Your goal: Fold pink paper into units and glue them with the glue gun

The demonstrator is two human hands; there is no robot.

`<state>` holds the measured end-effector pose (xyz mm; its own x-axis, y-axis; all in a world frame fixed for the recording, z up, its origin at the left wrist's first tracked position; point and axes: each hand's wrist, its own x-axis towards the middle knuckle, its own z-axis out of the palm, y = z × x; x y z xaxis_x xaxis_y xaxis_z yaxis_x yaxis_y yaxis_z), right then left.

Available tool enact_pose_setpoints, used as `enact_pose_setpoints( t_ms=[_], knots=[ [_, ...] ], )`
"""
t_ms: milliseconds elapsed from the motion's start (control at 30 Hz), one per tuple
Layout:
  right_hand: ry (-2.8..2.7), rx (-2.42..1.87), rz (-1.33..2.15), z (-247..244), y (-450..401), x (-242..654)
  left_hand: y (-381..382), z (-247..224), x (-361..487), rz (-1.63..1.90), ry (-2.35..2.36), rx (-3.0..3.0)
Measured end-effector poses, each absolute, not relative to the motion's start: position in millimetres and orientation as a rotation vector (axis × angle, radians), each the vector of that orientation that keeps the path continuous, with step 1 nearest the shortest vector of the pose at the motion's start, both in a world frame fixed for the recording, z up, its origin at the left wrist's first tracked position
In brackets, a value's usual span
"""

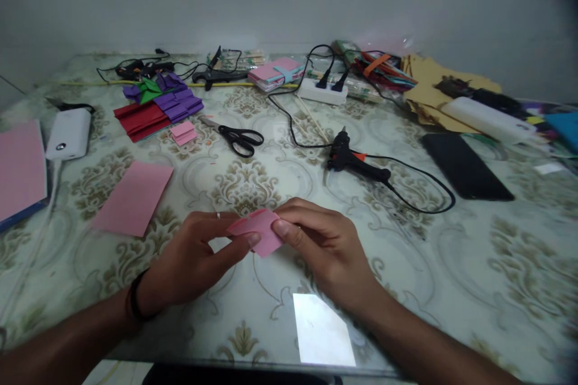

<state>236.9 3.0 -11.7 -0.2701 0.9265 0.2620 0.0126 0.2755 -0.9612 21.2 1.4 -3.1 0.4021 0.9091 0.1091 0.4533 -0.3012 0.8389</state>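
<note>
Between my two hands, above the front middle of the table, is a folded piece of pink paper (265, 242). My left hand (198, 252) pinches its left side, thumb on the near face and fingers behind. At its right edge, my right hand (320, 246) grips with thumb and forefinger. A flat pink sheet (135, 198) lies left of my left hand. Farther back are a small folded pink paper (183, 133) and black-handled scissors (239, 139). A black glue gun (354, 159) rests on the table beyond my right hand.
Folded red paper (141, 120) and purple paper (180, 103) lie at the back left. A white power bank (68, 133) with a cable sits at left. A power strip (323, 91) with black cords stands at the back. A dark phone (465, 166) lies at right, near yellow paper (428, 87).
</note>
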Motion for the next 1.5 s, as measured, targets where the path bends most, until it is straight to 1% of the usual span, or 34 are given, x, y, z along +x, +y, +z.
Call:
enact_pose_setpoints(
  t_ms=[100, 233, 500, 667, 800, 1000, 1167, 1333, 1500],
  knots=[
    [-1.558, -0.884, 1.196, -9.6, 2.8, 237.9, 1.4, -3.3, 21.3, 0.784, 1.119, 1.941],
    [-1.576, -0.928, 1.216, -9.3, 2.3, 237.4, 2.5, -4.4, 20.3, 0.891, 1.138, 1.945],
    [-1.685, -1.053, 1.062, -13.4, 2.7, 233.0, 3.4, -6.3, 19.9, 1.056, 1.27, 1.808],
    [-1.748, -1.024, 1.005, -10.6, 2.6, 235.6, 2.6, -5.3, 19.6, 1.179, 1.272, 1.744],
    [-1.76, -1.028, 1.002, -11.9, 2.6, 235.2, 2.8, -1.6, 18.1, 1.151, 1.309, 1.771],
    [-1.472, -1.071, 1.183, -18.3, -0.6, 231.7, 2.7, -1.0, 19.2, 1.093, 1.324, 1.61],
    [-1.387, -1.103, 1.241, -16.7, 0.2, 233.2, 2.8, 0.9, 20.9, 1.019, 1.313, 1.535],
    [-1.417, -1.078, 1.225, -14.6, 3.0, 235.1, 6.2, 1.2, 18.4, 0.931, 1.301, 1.528],
    [-1.574, -1.072, 1.148, -13.9, 4.2, 235.4, 10.2, -1.0, 17.4, 0.808, 1.251, 1.612]
  ],
)
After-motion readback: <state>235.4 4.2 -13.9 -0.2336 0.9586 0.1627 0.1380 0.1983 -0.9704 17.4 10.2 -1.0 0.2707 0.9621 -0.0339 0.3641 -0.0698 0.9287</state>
